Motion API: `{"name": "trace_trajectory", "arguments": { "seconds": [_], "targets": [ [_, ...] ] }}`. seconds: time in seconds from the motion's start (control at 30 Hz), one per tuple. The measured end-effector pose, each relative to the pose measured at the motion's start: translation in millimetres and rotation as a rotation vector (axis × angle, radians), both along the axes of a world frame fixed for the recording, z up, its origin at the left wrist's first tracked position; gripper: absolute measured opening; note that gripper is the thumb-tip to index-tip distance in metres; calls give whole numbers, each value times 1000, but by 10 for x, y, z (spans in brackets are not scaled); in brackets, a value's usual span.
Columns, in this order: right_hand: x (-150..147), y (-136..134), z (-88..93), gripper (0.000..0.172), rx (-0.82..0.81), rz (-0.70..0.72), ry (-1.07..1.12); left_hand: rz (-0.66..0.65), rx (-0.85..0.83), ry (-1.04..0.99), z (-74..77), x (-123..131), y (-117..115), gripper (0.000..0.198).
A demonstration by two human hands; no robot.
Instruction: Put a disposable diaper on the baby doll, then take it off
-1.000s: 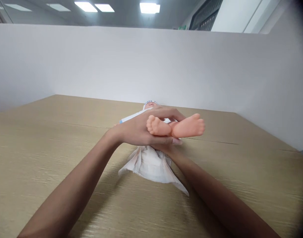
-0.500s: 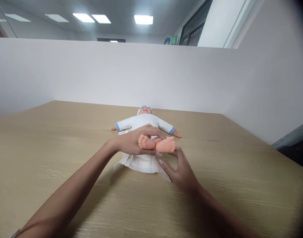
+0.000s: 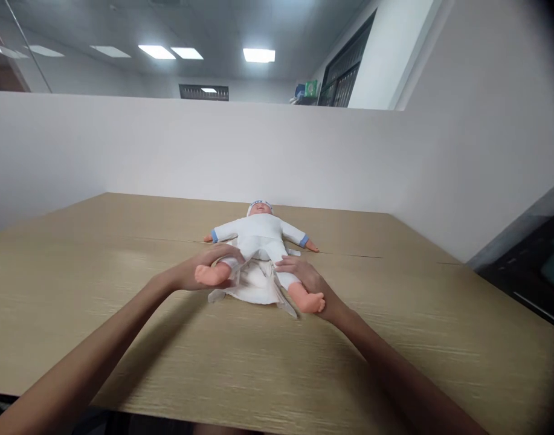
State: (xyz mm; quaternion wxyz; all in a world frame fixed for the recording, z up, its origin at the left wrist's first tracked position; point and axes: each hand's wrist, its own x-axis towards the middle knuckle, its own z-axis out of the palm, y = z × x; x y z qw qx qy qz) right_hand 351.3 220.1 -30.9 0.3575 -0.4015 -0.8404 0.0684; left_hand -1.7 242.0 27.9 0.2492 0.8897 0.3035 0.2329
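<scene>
A baby doll (image 3: 261, 227) in a white outfit with blue cuffs lies on its back, head away from me, legs spread apart. Its bare feet point toward me. My left hand (image 3: 199, 269) is closed around the doll's leg on the left, partly hidden behind that foot. My right hand (image 3: 306, 277) grips the doll's other leg from the outer side, fingers over the thigh. Beneath and between the legs, an unfolded white diaper (image 3: 254, 287) lies flat, its side flaps spread toward me.
The wooden table (image 3: 177, 338) has a seam running across it behind the doll. A white partition wall (image 3: 190, 151) rises at the table's far edge. A dark object (image 3: 530, 260) stands beyond the right edge.
The doll's feet were held up together by my left hand; now the legs are lowered and parted. My right hand has moved from the diaper's edge to the right-hand leg.
</scene>
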Motion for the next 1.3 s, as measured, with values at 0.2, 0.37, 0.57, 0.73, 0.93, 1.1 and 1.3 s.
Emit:
{"name": "trace_trajectory", "arguments": {
  "seconds": [0.2,0.37,0.57,0.73,0.93,1.1,1.3],
  "targets": [
    [193,103,-228,55,46,244,-269,-57,33,-64,-543,-206,4,45],
    [201,158,-265,59,40,226,-283,-70,31,-42,-749,-245,55,55],
    [201,107,-130,58,-94,261,-256,-101,20,-23,-729,-277,60,59],
    [219,-7,4,54,-262,282,-221,-104,14,3,-721,-264,41,60],
    [-160,-295,-1,64,-154,30,-296,-100,25,3,-739,-258,34,60],
    [-458,-392,-131,48,-49,-119,-329,-94,39,-14,-759,-258,32,57],
    [-333,-234,-191,45,-96,-144,-76,-95,45,-19,-758,-251,18,60]
  ]
}}
